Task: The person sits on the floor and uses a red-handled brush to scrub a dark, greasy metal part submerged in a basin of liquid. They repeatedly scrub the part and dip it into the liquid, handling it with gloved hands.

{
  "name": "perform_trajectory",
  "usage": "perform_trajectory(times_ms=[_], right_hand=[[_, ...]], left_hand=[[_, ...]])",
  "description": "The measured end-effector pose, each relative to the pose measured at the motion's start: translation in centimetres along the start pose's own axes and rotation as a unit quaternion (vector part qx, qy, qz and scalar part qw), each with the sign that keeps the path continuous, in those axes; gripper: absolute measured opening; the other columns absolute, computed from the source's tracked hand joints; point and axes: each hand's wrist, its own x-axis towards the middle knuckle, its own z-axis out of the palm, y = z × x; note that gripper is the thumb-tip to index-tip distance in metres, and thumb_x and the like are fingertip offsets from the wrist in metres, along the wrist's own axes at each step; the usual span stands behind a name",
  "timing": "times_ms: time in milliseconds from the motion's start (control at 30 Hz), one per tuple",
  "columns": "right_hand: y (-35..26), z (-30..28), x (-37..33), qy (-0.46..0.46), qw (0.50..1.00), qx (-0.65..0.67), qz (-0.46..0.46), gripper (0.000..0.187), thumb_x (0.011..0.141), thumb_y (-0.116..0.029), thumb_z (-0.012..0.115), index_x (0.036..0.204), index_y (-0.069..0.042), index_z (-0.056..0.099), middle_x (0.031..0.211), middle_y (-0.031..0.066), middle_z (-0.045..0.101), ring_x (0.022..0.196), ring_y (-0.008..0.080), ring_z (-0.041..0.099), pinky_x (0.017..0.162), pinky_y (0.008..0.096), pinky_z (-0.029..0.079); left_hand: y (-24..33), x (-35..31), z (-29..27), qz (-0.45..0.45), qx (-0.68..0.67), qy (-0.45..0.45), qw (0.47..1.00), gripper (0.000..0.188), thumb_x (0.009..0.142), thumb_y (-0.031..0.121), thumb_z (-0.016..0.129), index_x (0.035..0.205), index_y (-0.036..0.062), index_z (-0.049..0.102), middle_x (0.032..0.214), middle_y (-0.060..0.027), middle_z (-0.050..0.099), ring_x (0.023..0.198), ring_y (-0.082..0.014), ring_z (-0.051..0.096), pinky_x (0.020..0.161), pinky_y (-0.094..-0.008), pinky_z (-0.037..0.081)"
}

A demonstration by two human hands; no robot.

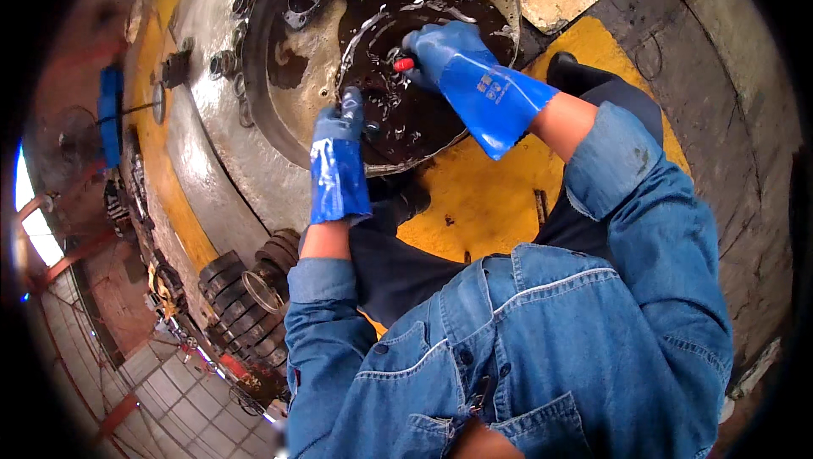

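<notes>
The right hand (442,48), in a long blue rubber glove, is curled shut around a small tool with a red handle (405,63); only the red end shows past the fingers, and the working end is lost in the dark liquid. The left hand (345,113), gloved the same way, reaches down to the near rim of the pan with its fingers bent, touching something small and dark there; whether it truly grips it cannot be told.

Both hands work in a round metal pan (279,133) filled with black, oily liquid (406,112) that glints in streaks. The pan sits on the floor (483,196), on a yellow-painted patch, near the person's dark shoes. Small metal parts (306,2) lie at the pan's far edge.

The person wears a denim shirt (542,340) with rolled sleeves. To the left, beyond the pan, a stack of dark ringed metal parts (250,298) rests at the floor's edge, and a blue-handled tool (110,116) lies farther out.
</notes>
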Motion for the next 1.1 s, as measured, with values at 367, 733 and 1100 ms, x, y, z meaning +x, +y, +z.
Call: perform_trajectory(times_ms=[367,733,1100], right_hand=[[-2.5,0.1,0.5,-0.052,0.972,0.057,-0.223,0.031,0.096,-0.04,0.07,0.113,-0.016,0.078,0.103,0.0145,0.077,0.092,0.0327,0.075,0.08,0.0418,0.06],[-0.3,-2.8,-1.2,-0.26,0.858,0.433,0.092,0.039,0.086,-0.039,0.069,0.098,-0.004,0.079,0.085,0.0104,0.075,0.075,0.0193,0.067,0.071,0.034,0.053],[-0.8,-2.4,1.0,-0.215,0.9,0.352,0.142,0.043,0.085,-0.043,0.076,0.102,-0.004,0.078,0.089,0.0116,0.074,0.081,0.0221,0.068,0.077,0.0356,0.054]], left_hand=[[5.8,-3.3,-3.3,0.021,-0.115,-0.082,0.99,0.055,0.101,0.053,0.067,0.093,-0.0008,0.074,0.074,-0.0038,0.068,0.065,-0.0128,0.058,0.058,-0.0318,0.045],[5.7,-2.6,-1.5,0.065,-0.009,-0.042,0.997,0.059,0.098,0.053,0.068,0.094,-0.0051,0.074,0.076,-0.0183,0.074,0.071,-0.0281,0.073,0.071,-0.0412,0.056],[5.5,-2.7,-2.2,0.035,-0.068,-0.027,0.997,0.06,0.1,0.054,0.066,0.101,-0.0054,0.072,0.077,-0.0134,0.074,0.071,-0.0212,0.069,0.071,-0.0353,0.053]])
